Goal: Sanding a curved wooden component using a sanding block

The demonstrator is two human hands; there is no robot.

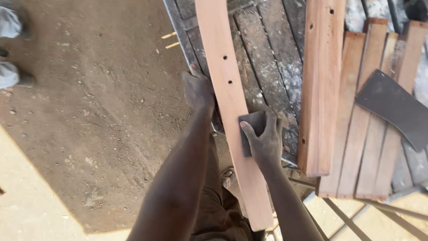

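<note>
Right hand: the right hand point(264, 140) holds a dark piece of sandpaper point(250, 129) flat on the curved wood strip point(229, 102).
Left hand: the left hand point(198, 89) grips the strip's left edge, fingers closed on it.
Strip: long and light brown. It runs from near to far, bends a little, and has two small holes.
Bench: the old dark slat bench point(267, 58) lies under the strip.
Right side: a thick plank point(318, 89), more boards point(370, 147), a dark sheet point(394, 107).
Ground: brown dirt point(98, 116) on the left.

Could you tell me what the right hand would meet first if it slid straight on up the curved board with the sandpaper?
Probably the lower drilled hole in the curved board, ahead of the right hand.
</note>
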